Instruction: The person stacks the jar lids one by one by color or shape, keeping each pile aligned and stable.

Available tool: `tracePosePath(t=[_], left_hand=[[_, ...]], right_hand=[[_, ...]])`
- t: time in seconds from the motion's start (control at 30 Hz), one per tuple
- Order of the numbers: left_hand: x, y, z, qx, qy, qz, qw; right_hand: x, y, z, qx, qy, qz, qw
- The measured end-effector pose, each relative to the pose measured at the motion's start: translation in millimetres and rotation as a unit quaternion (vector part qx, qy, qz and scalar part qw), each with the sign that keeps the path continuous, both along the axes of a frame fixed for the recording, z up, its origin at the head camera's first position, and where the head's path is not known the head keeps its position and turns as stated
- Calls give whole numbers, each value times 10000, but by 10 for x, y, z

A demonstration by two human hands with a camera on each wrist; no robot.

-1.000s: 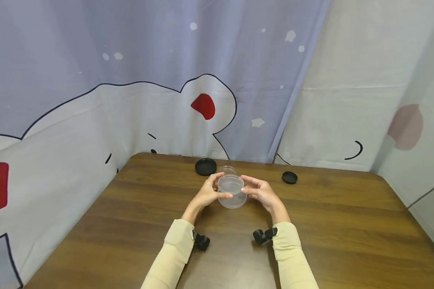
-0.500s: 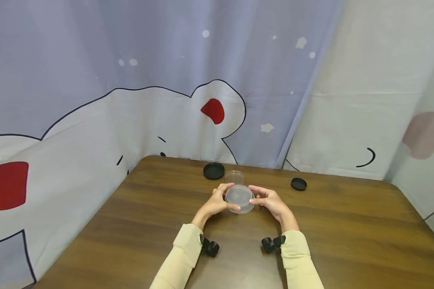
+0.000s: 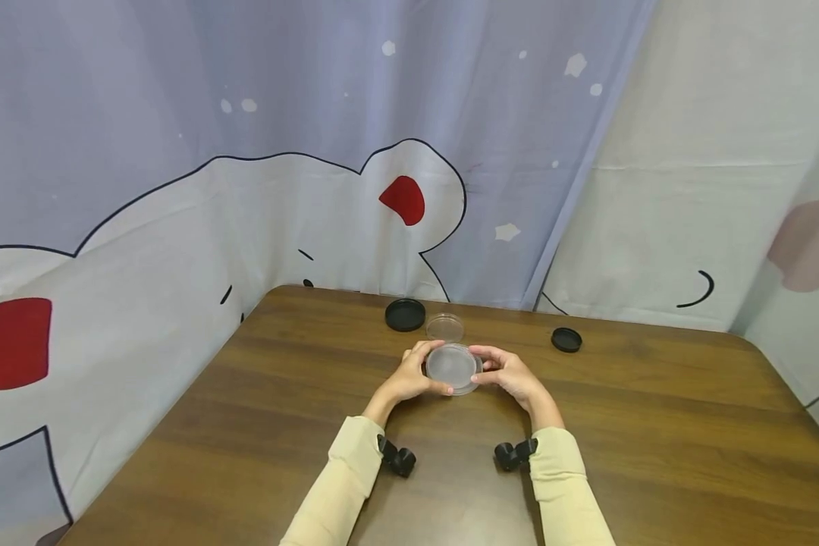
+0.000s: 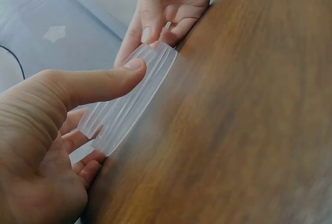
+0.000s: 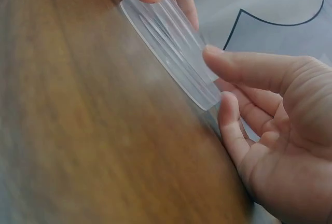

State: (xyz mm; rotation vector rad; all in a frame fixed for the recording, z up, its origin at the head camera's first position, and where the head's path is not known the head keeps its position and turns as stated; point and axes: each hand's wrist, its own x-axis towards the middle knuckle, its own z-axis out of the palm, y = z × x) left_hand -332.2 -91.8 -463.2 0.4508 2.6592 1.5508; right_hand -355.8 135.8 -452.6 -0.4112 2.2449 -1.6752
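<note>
Both hands hold a clear round plastic dish (image 3: 452, 365) by its rim, from opposite sides. It sits on or just over a wider clear round dish (image 4: 111, 140) that stands on the table; in the left wrist view the upper one looks a little tilted and off-centre. My left hand (image 3: 408, 379) has its thumb at the near side and its fingers around the far side. My right hand (image 3: 512, 377) pinches the right edge between thumb and fingers. Whether the two dishes are fitted together cannot be made out.
Behind the hands lies another clear round dish (image 3: 445, 327). A large black round lid or shallow dish (image 3: 405, 314) is at its left, and a smaller black one (image 3: 566, 339) stands farther right. A printed curtain (image 3: 314, 197) hangs behind the wooden table (image 3: 246, 447).
The upper dish has come down onto or close to the wider dish, with both hands still holding it. The head view has also shifted slightly.
</note>
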Motion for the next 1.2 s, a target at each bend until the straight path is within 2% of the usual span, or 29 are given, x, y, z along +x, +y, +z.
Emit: tracePosePath(t=[0.23,0.53,0.9,1.2], left_hand=[[19,-7,-33,-71,96,53,9999],[-11,-27,-16,-178,331,-68,9993],[0,-26,-9,-298,404,-220,9985],[-3,-25,-38,-282,477,-142,9984]], right_hand=[[33,2,-25,-90,-2,14,10000],[11,-2,-27,-116,142,12,9998],[23,-17,-10,-164,135,-22,9998],[22,9,-14,-115,112,29,9999]])
